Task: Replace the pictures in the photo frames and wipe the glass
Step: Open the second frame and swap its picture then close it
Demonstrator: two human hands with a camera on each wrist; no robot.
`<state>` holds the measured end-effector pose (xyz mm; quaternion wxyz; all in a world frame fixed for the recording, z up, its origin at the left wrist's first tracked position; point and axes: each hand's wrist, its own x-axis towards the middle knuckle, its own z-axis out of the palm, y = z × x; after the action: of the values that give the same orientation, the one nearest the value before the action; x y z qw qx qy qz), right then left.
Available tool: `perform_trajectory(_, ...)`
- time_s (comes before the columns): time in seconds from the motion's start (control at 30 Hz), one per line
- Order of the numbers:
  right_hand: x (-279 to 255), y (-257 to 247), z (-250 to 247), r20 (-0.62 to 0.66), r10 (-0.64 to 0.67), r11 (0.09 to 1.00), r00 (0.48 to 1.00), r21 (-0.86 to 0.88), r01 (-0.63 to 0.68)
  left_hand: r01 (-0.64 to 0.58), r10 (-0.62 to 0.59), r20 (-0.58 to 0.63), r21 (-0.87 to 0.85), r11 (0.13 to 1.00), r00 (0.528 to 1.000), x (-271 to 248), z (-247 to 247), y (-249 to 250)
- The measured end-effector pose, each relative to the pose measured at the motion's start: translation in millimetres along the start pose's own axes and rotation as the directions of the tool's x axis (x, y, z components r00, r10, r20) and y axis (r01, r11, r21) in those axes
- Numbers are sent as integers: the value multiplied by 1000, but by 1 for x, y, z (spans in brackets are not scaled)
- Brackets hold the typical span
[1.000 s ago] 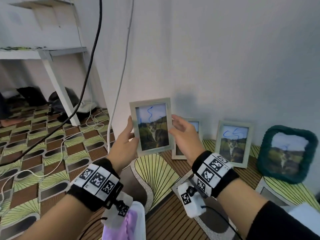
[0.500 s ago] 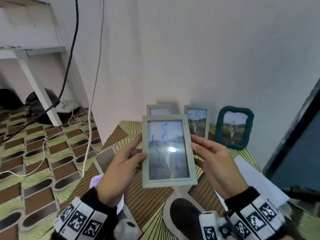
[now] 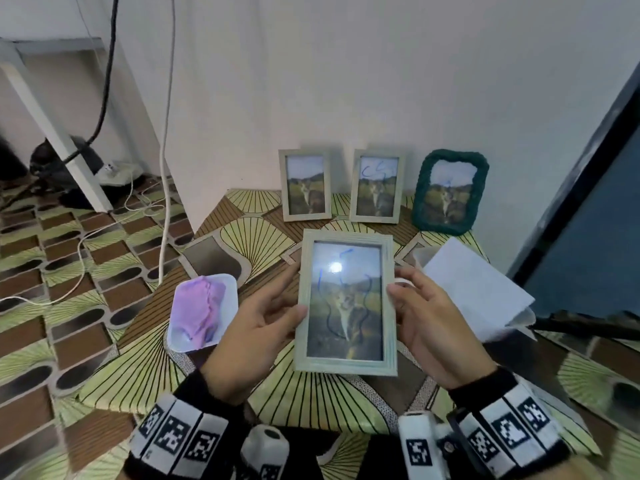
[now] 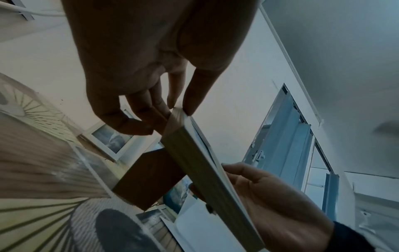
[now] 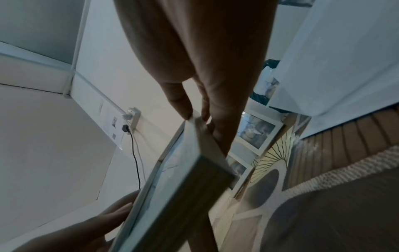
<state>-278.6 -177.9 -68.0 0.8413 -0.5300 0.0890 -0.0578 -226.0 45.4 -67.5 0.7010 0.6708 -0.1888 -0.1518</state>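
the pale green photo frame (image 3: pixel 346 301) with blue scribbles on its glass is held face-up just above the tabletop (image 3: pixel 277 393), the left hand (image 3: pixel 254 336) and right hand (image 3: pixel 434 323) each with fingers clamped on a long edge. to do this well, i'd keep fingertips off the glass and lay it flat before reaching for the purple cloth (image 3: pixel 201 311) in its white tray (image 3: pixel 228 284) just to the left.

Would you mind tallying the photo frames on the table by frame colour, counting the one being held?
Pale grey-green frames: 3, one held between the left hand and right hand, two leaning on the wall.
Dark green frame: 1.
Total: 4.
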Motion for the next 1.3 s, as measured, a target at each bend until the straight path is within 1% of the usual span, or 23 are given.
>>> perform_trajectory(0.17,-3,8,-1,-30,109,994,994,-6,-109,38,-39,10,123,992,999,-4,-3,-10)
perform_trajectory(0.33,0,21,-3,-66,187,981,980,-35,-190,110,-123,43,232,966,991,-7,-9,-28)
perform_trajectory(0.4,4,29,-2,-84,225,972,971,-46,-229,131,-152,46,301,945,987,-8,-12,-35)
perform_trajectory(0.47,9,35,0,-109,256,961,960,-77,-265,143,-189,68,422,895,980,-9,-15,-37)
perform_trajectory(0.5,11,37,0,-121,268,955,956,-95,-279,123,-187,88,479,869,978,-9,-15,-36)
perform_trajectory(0.53,14,39,0,-129,277,950,952,-112,-292,92,-170,112,498,862,979,-10,-16,-36)
perform_trajectory(0.6,18,41,-2,-137,291,941,947,-137,-309,67,-141,120,478,876,983,-11,-17,-32)
perform_trajectory(0.7,20,41,-8,-138,306,934,942,-145,-325,107,-147,65,419,902,987,-8,-16,-35)
perform_trajectory(0.77,19,39,-13,-122,325,935,938,-105,-338,155,-174,19,366,918,985,-6,-14,-38)
perform_trajectory(0.83,17,37,-17,-109,338,937,935,-48,-345,163,-178,14,330,930,984,-3,-12,-40)
perform_trajectory(0.97,10,34,-23,-99,330,944,939,26,-329,154,-175,28,354,922,984,2,-8,-42)
perform_trajectory(1.07,5,27,-26,-111,272,962,956,31,-270,168,-195,57,311,935,979,8,-4,-46)
perform_trajectory(1.13,3,20,-29,-111,212,977,971,-3,-214,196,-218,79,221,955,973,11,3,-49)
perform_trajectory(1.23,-1,10,-32,-88,135,987,987,-75,-142,235,-257,177,133,963,950,14,18,-47)
perform_trajectory(1.3,-3,9,-31,-82,92,989,992,-109,-101,277,-288,215,78,958,933,16,26,-46)
